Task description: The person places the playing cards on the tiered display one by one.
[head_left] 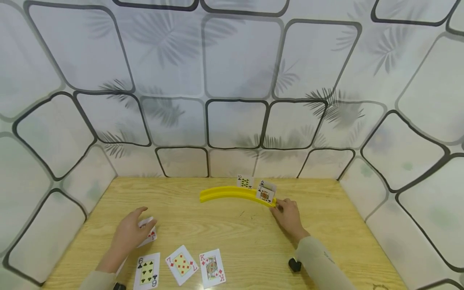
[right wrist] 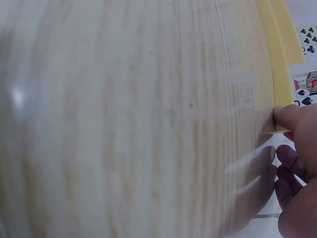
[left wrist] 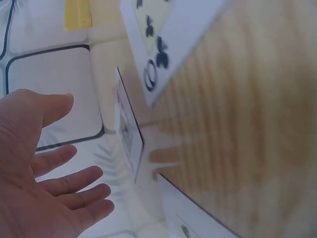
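Observation:
Loosely spread, my left hand (head_left: 132, 229) hovers over a red-suited playing card (head_left: 151, 237), partly hidden beneath it. The left wrist view shows the palm and fingers (left wrist: 74, 183) with nothing between them. My right hand (head_left: 288, 215) pinches the right end of a curved yellow card holder (head_left: 221, 192), thumb on its near side. In the holder's slots stand a ten of clubs (head_left: 245, 182), an ace (head_left: 270, 185) and, in front of the ace, a face card of spades (head_left: 265, 195). The right wrist view shows the thumb against the holder (right wrist: 280, 59).
Face up near the front lie a six of clubs (head_left: 146, 272), a seven of diamonds (head_left: 182, 265) and a king of diamonds (head_left: 212, 268). Another card edge shows under my left forearm. Patterned fabric walls (head_left: 235, 125) border the wooden table (head_left: 250, 245) at the back and sides.

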Demonstrator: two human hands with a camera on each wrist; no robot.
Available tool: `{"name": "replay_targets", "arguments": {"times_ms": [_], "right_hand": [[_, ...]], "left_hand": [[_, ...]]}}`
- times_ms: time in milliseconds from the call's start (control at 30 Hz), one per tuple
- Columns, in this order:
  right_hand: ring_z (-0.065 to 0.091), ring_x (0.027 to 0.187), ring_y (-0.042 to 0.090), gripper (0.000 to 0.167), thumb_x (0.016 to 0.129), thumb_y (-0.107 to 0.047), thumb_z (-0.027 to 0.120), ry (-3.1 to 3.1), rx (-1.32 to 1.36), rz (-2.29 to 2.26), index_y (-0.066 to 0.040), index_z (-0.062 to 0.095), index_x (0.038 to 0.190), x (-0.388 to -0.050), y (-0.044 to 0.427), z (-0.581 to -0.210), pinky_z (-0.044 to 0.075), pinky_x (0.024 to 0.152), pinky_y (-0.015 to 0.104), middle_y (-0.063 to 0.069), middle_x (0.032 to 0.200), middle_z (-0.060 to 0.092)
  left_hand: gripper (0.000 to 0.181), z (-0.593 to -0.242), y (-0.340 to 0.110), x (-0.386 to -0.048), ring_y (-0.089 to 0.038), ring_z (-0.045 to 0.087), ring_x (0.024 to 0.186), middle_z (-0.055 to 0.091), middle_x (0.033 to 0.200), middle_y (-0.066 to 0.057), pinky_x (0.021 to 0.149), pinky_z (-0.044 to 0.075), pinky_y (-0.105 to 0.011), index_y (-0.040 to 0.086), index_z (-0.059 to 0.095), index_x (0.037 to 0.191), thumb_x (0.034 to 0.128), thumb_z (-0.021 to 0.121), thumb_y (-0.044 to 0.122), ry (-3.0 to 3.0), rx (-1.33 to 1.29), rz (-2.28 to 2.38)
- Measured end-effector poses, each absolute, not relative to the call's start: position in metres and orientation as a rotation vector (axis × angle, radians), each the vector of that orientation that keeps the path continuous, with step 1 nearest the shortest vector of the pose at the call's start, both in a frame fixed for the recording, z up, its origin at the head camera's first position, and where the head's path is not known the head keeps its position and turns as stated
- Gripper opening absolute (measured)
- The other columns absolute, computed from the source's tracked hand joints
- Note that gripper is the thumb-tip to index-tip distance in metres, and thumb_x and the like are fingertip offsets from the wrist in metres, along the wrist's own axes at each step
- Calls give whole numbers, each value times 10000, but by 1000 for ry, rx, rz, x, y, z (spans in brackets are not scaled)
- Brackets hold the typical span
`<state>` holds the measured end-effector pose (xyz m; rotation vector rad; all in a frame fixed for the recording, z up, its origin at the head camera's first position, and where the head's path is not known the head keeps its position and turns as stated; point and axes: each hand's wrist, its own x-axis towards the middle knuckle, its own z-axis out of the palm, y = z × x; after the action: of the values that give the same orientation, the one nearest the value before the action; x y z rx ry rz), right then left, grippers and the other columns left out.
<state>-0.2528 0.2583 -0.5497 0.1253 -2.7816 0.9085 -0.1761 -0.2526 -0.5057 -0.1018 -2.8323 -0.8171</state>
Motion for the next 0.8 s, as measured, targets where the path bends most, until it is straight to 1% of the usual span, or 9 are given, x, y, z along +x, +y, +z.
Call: {"name": "replay_targets", "arguments": {"times_ms": [267,433,600,800], "right_hand": [[504,936,285,483,965,-213,773,-2815,109,914,80,670,1335,-255,260,-551,428,775,357,121,966,633],[509,944,291,480,965,-206,773,-2815,109,910,84,670,1332,-254,260,-553,435,780,367,126,973,637],[506,944,293,481,967,-208,772,-2812,106,911,85,667,1334,-254,260,-553,430,779,367,132,979,636],[510,940,293,474,962,-210,774,-2808,109,906,87,677,1319,-255,260,-553,428,779,364,138,986,642]], "left_hand": [[654,-514,-270,-164,-630,583,1193,595,1306,-449,1004,496,-717,-161,548,1363,921,798,252,-2882,-98,-739],[723,-518,-278,-160,-653,547,1218,561,1317,-472,1015,476,-739,-169,534,1374,921,812,320,-2927,-109,-689],[818,-517,-282,-159,-688,516,1219,521,1316,-510,984,481,-757,-195,513,1377,921,803,419,-3015,-110,-632],[803,-517,-282,-160,-713,470,1258,479,1338,-536,989,472,-769,-204,520,1363,933,789,419,-3081,-88,-583]]}}
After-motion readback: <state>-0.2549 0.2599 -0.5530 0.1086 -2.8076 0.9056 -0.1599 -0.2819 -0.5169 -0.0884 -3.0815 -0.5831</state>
